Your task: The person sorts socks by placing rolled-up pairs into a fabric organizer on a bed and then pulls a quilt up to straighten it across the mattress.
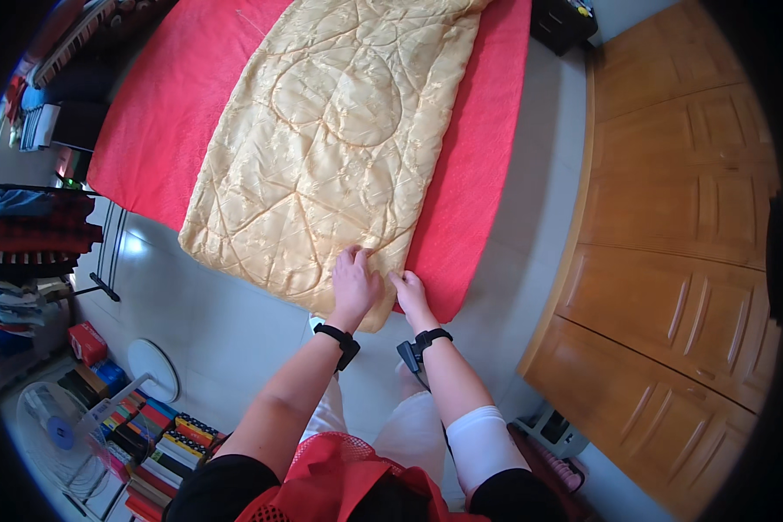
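A golden quilt with stitched patterns lies folded in a long strip over a red bed cover. At its near end, my left hand rests on the fabric, its fingers bent and gathering the cloth. Just right of it, my right hand pinches the quilt's right edge close to the near corner. The undersides of both hands' fingers are partly hidden. Part of the quilt's near end hangs over the bed's edge in front of my legs.
Wooden cabinets line the right side. Clothes hang on a rack at the left. At lower left stand a fan, a round white disc and stacked boxes or books. Pale tiled floor surrounds the bed.
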`<action>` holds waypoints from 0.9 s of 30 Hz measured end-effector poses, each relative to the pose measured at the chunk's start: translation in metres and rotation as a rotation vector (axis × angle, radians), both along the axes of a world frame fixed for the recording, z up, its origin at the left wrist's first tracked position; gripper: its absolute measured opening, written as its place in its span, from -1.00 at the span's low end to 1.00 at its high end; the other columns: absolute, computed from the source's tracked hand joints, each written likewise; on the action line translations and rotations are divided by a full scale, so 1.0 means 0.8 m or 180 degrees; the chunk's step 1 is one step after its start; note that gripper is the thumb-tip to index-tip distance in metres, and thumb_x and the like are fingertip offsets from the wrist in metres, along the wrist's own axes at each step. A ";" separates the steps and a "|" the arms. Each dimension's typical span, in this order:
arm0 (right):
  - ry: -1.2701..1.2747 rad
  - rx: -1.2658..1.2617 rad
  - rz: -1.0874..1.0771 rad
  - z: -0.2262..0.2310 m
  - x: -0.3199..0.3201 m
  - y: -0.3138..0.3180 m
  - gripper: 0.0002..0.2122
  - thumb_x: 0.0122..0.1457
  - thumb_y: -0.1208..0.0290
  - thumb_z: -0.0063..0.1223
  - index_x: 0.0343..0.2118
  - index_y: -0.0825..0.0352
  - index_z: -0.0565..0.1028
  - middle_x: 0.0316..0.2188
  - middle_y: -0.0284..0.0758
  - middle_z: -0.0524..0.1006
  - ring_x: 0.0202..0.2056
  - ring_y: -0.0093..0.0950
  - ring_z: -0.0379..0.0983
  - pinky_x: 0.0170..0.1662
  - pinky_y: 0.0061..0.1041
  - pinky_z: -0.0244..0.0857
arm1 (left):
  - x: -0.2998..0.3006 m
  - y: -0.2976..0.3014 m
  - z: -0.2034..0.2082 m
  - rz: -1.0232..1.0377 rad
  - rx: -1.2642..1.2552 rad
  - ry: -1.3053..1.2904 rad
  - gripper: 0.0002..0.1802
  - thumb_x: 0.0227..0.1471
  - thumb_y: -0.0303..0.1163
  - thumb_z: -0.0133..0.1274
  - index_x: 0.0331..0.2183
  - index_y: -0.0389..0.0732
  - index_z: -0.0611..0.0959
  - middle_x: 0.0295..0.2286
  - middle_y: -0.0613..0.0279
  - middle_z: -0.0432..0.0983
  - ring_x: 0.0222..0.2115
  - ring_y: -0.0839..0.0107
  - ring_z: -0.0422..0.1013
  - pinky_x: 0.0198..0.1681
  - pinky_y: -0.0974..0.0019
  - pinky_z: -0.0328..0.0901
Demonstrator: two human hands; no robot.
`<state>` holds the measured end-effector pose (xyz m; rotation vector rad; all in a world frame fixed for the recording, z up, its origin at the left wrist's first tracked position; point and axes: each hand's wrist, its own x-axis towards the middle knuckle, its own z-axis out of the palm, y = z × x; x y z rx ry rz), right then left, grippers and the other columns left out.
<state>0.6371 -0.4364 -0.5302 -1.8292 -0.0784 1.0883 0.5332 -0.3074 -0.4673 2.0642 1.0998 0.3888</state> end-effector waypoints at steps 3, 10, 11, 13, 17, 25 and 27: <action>0.0144 -0.0047 -0.0176 0.001 0.057 -0.005 -0.69 0.27 0.33 0.14 -0.05 0.46 0.51 -0.28 -0.28 0.61 -0.31 -0.54 0.52 -0.23 -0.50 0.40 | 0.058 -0.013 0.006 -0.0081 0.0011 0.0101 -0.47 -0.18 -0.41 0.21 -0.06 -0.18 0.60 -0.03 -0.03 0.42 0.01 0.00 0.37 0.05 0.01 0.28; 0.0971 0.0314 0.0795 0.026 0.162 0.019 -0.60 0.36 0.43 -0.16 0.24 0.31 0.30 -0.10 -0.25 0.58 -0.18 -0.44 0.56 -0.12 -0.43 0.42 | 0.155 -0.035 -0.025 0.0413 -0.0038 0.0526 -0.44 -0.17 -0.42 0.24 -0.02 -0.15 0.59 -0.04 0.02 0.44 0.01 0.02 0.37 0.04 0.02 0.29; 0.1073 0.0423 0.0799 0.027 0.184 0.018 -0.59 0.36 0.43 -0.16 0.25 0.32 0.29 -0.09 -0.24 0.58 -0.17 -0.44 0.56 -0.12 -0.43 0.42 | 0.176 -0.041 -0.024 0.0581 0.0020 0.0615 -0.44 -0.17 -0.41 0.24 -0.03 -0.15 0.59 -0.04 0.02 0.44 0.01 0.02 0.37 0.04 0.02 0.28; 0.1028 0.0441 0.0855 0.023 0.227 0.013 -0.59 0.33 0.46 -0.10 0.23 0.37 0.32 -0.14 -0.20 0.58 -0.23 -0.46 0.56 -0.17 -0.47 0.42 | 0.224 -0.046 -0.017 0.0843 0.0101 0.0824 -0.44 -0.18 -0.39 0.26 -0.04 -0.15 0.59 -0.04 0.00 0.44 0.01 0.03 0.37 0.05 0.00 0.28; 0.0882 0.0413 0.1026 0.034 0.321 0.020 -0.58 0.28 0.45 0.01 0.19 0.41 0.35 -0.18 -0.17 0.59 -0.29 -0.47 0.56 -0.22 -0.48 0.43 | 0.297 -0.040 -0.008 0.1121 0.0185 0.1003 -0.47 -0.13 -0.36 0.30 -0.05 -0.20 0.57 -0.07 -0.07 0.45 -0.01 -0.04 0.40 0.05 0.03 0.33; 0.0461 0.0135 0.1517 0.066 0.515 0.088 -0.54 0.28 0.40 0.08 0.21 0.40 0.32 -0.19 -0.17 0.59 -0.32 -0.45 0.57 -0.22 -0.47 0.45 | 0.458 0.009 -0.008 0.1438 -0.0528 0.0402 -0.48 -0.03 -0.27 0.28 -0.04 -0.28 0.57 -0.08 -0.12 0.50 -0.06 0.01 0.47 0.01 0.08 0.39; 0.0324 0.0026 0.1659 0.075 0.560 0.114 -0.54 0.28 0.40 0.09 0.21 0.40 0.32 -0.19 -0.17 0.59 -0.32 -0.44 0.57 -0.23 -0.47 0.45 | 0.500 0.023 -0.014 0.1681 -0.0915 0.0193 -0.47 -0.03 -0.27 0.28 -0.04 -0.31 0.57 -0.10 -0.12 0.52 -0.07 0.03 0.49 0.01 0.09 0.40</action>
